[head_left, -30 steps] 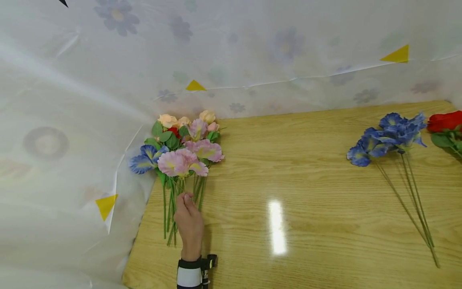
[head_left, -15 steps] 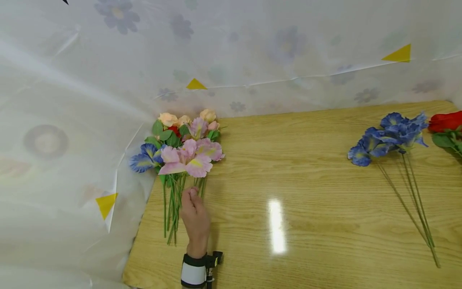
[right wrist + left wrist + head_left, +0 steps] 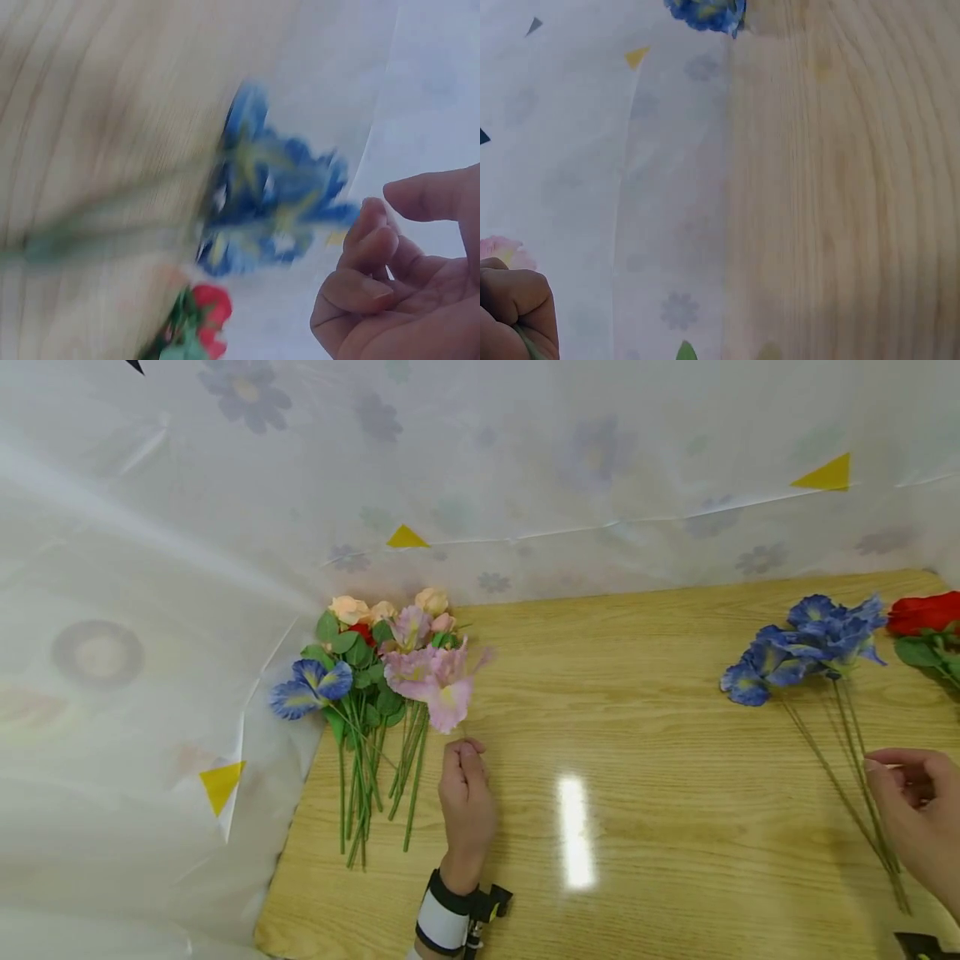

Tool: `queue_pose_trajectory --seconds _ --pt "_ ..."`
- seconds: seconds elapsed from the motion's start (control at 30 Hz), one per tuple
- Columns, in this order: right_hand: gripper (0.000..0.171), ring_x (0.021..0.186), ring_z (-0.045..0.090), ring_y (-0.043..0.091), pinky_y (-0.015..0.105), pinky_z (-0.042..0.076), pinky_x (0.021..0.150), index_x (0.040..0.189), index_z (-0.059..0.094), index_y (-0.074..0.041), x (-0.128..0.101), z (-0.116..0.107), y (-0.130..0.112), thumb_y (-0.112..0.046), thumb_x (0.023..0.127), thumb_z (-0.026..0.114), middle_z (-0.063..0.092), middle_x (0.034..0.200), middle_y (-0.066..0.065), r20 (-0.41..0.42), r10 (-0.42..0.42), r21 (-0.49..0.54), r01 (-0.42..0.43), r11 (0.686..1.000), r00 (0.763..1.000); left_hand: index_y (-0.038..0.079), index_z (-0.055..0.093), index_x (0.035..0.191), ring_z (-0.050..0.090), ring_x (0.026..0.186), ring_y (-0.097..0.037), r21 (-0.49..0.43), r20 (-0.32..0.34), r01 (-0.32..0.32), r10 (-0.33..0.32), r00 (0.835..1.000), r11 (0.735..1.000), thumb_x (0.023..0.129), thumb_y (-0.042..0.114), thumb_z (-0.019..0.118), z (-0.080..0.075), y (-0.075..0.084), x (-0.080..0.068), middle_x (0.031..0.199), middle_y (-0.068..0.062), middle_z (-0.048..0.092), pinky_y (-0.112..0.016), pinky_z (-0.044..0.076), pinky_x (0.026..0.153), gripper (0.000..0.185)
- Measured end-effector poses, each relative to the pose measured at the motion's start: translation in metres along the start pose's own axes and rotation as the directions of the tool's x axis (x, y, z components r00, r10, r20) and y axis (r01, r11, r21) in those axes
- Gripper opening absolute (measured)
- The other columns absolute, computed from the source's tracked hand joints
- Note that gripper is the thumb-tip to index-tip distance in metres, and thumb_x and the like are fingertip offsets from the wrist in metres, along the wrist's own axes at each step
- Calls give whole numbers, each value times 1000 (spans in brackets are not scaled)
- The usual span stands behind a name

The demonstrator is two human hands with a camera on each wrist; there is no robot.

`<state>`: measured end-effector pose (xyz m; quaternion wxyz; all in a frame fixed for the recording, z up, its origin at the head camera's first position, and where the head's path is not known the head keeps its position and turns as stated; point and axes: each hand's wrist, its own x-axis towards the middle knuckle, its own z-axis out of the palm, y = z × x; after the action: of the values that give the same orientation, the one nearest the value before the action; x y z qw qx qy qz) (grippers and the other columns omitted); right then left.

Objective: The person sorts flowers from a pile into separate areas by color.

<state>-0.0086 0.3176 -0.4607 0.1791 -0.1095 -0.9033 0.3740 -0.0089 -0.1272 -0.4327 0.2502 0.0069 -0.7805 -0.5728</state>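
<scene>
A bunch of artificial flowers [image 3: 352, 672] lies at the table's left edge: peach, pink and blue heads on green stems. My left hand [image 3: 467, 750] pinches the stem of one pink flower [image 3: 444, 683], held just right of the bunch. In the left wrist view the curled fingers [image 3: 514, 300] close round a green stem [image 3: 526, 343]. My right hand [image 3: 900, 793] hovers loosely curled over the stems of the blue flowers [image 3: 813, 647], holding nothing. The right wrist view shows those blue flowers [image 3: 274, 195], blurred, beside my relaxed fingers [image 3: 367, 262].
The wooden table [image 3: 637, 827] has a red flower [image 3: 926, 610] at its far right edge. A translucent flowered sheet [image 3: 150, 568] with yellow triangles hangs behind and drapes over the left side. A light glare sits mid-table.
My left hand has drawn the pink flower out of the bunch and moved right with it. My right hand has come into view at the lower right, over the blue stems.
</scene>
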Motion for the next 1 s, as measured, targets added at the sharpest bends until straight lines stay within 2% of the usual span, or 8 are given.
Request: queue_pose_trajectory --seconds 0.07,0.13,0.3,0.4,0.53,0.7,0.9,1.0 --pt "24 63 33 -6 19 29 53 115 57 1 -8 -1 -44 -18 103 48 50 84 5 122 -1 -48 7 999 993 3 53 98 28 45 -9 -28 32 -9 10 999 1000 108 11 30 9 6 -3 61 1 36 -25 30 43 26" --pt "33 65 35 -8 19 32 53 119 53 8 -11 -1 -69 -21 103 49 53 90 13 216 -6 -79 24 997 976 4 52 97 28 46 -8 -77 72 -17 22 997 997 108 10 30 18 13 -6 61 1 35 -24 29 43 25" --pt "25 68 48 -7 17 38 53 119 58 -2 -13 11 -101 -20 102 54 62 89 10 307 -150 35 147 989 940 2 51 97 33 51 -5 -233 208 -80 130 969 969 106 1 30 43 31 -16 63 -2 38 -20 32 46 23" --pt "18 70 56 -1 20 41 52 117 61 -10 -18 22 -120 -16 101 55 65 85 0 379 -258 167 209 964 889 -2 51 98 37 55 -6 -313 300 -94 192 934 945 104 -5 30 53 45 -18 68 -7 43 -18 36 49 22" --pt "15 75 62 6 26 47 55 114 61 -17 -29 40 -144 -13 102 52 65 88 -6 500 -360 339 204 918 788 -5 49 99 47 58 -18 -380 387 -78 235 892 922 103 -7 31 56 71 -17 75 -16 49 -22 45 52 19" --pt "20 92 66 14 28 55 72 121 55 -11 -48 66 -159 -5 102 48 66 104 0 565 -465 572 83 816 681 -5 49 104 65 76 -29 -412 428 -36 229 874 910 104 -3 32 56 82 -18 84 -22 63 -33 55 68 17" --pt "31 101 64 24 34 54 82 133 45 4 -62 82 -164 2 105 32 61 114 18 591 -578 763 -156 628 563 -4 54 105 67 91 -20 -318 368 -105 224 902 942 102 -7 39 54 81 -20 89 -17 70 -32 53 81 15" --pt "32 101 63 24 33 53 83 134 45 3 -65 85 -165 0 106 30 60 116 16 619 -594 759 -197 621 514 -3 55 107 67 92 -20 -310 340 -147 254 906 939 99 -10 43 52 80 -19 91 -16 70 -35 54 82 16"
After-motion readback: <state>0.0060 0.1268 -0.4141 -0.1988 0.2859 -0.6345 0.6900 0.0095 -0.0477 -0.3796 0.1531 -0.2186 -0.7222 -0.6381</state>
